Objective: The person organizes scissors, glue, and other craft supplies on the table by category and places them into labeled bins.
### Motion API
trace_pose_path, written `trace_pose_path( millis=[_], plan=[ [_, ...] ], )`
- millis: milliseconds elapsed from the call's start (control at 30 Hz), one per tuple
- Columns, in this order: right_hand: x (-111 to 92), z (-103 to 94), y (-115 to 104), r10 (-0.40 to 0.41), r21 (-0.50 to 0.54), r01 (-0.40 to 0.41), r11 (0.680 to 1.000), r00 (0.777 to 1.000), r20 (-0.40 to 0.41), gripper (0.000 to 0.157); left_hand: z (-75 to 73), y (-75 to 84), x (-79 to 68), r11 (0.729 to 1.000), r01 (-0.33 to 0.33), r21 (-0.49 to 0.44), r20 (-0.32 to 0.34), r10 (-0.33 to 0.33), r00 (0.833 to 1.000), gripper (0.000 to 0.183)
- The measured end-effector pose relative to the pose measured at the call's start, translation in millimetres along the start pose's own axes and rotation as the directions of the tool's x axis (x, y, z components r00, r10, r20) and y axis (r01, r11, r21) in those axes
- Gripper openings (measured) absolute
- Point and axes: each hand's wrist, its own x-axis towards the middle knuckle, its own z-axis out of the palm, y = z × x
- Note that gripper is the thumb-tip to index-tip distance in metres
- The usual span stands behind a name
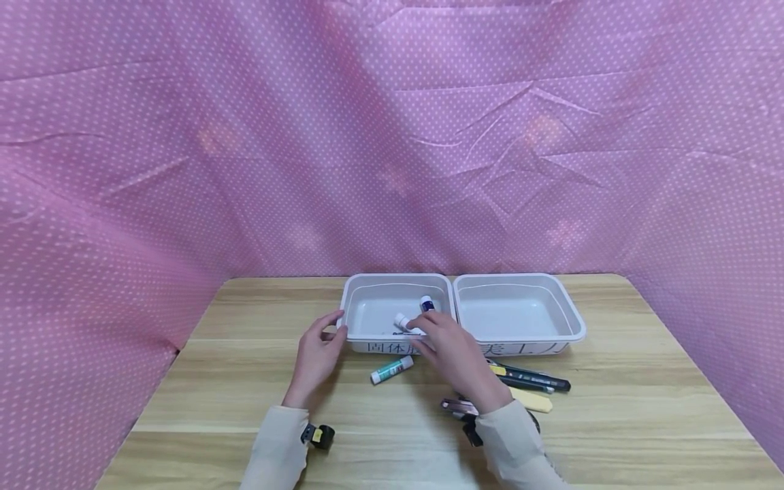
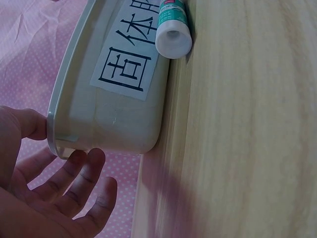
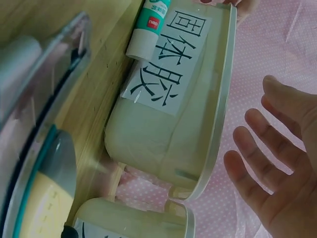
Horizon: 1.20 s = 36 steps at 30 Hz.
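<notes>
My left hand (image 1: pixel 320 354) grips the rim at the left front corner of a white plastic bin (image 1: pixel 361 280), thumb and fingertips against it. Over this bin's front right part, my right hand (image 1: pixel 453 350) is held with fingers apart; the right wrist view shows nothing between them (image 3: pixel 277 158). A blue-labelled glue stick (image 1: pixel 427 303) and a white-capped glue stick (image 1: pixel 401 320) lie inside the bin, the latter partly behind the right hand. In front of the bin, a green and white glue stick (image 1: pixel 392 369) lies on the table.
A second white bin (image 1: pixel 578 331) stands against the first on its right. Several utility knives lie before it, including a black one (image 1: pixel 551 382), a yellow one (image 1: pixel 531 400) and a purplish one (image 1: pixel 458 406) near the right wrist. Pink dotted cloth (image 1: pixel 392 170) surrounds the wooden table (image 1: pixel 380 442).
</notes>
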Motion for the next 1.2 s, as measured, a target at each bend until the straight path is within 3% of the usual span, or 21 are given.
trace_pose_path(
  millis=[333,967,1200],
  plan=[
    [-3.8,8.2,-3.6,-0.039,-0.013,0.039,0.999,0.999,0.027,0.037,0.4,0.9,-0.6,1.000,0.000,-0.010,-0.006,0.000,1.000,0.041],
    [-6.1,21.1,-12.1,-0.055,0.028,0.051,0.998,0.987,0.153,0.033,0.0,0.5,-0.9,1.000,0.021,-0.014,0.005,-0.021,1.000,0.042],
    [-7.1,27.4,-13.5,-0.064,0.050,0.055,0.997,0.980,0.187,0.032,1.0,-1.1,-0.5,1.000,-0.008,-0.004,-0.017,0.008,1.000,0.042]
  ],
)
